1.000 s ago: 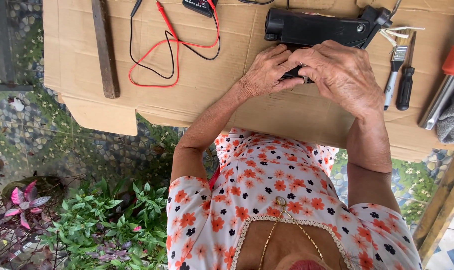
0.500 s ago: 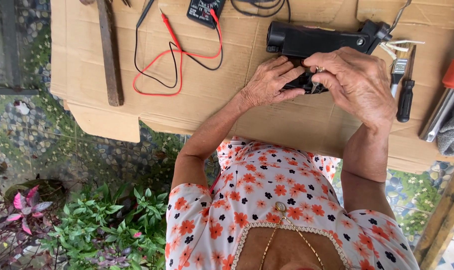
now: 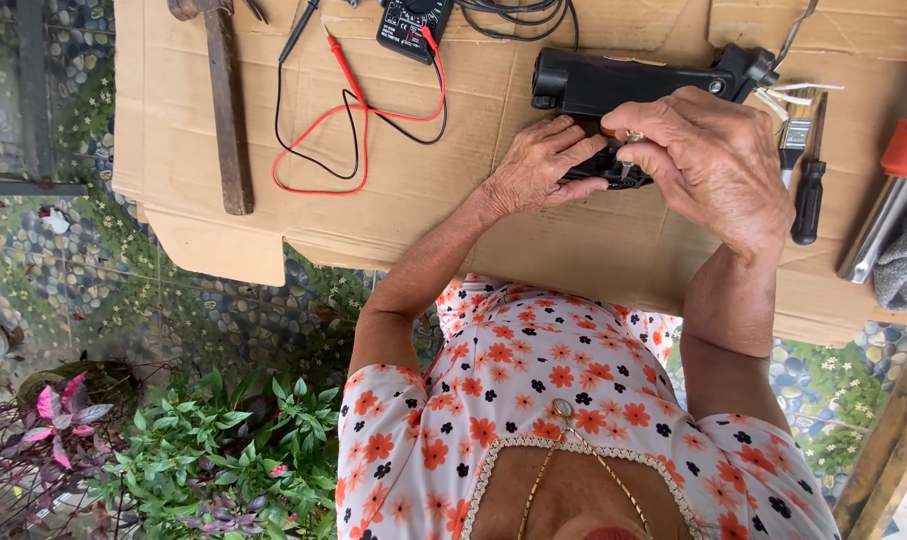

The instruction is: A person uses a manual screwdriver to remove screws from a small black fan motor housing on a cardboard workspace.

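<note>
Nearest the wearer, both hands met over a black plastic device lying on the flattened cardboard sheet, laid there seemingly to protect the surface beneath. The left hand curled partly closed, its fingers pinning the device's near end; the right hand pinched narrowly on a small part against it, too hidden to name. Beyond lay a small screwdriver, a hammer and a multimeter with red and black leads.

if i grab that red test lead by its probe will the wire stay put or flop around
Probably flops: the red lead lies in loose curves on the cardboard. It would likely drag and tug the meter it seems to plug into. It looks thin and light.
</note>
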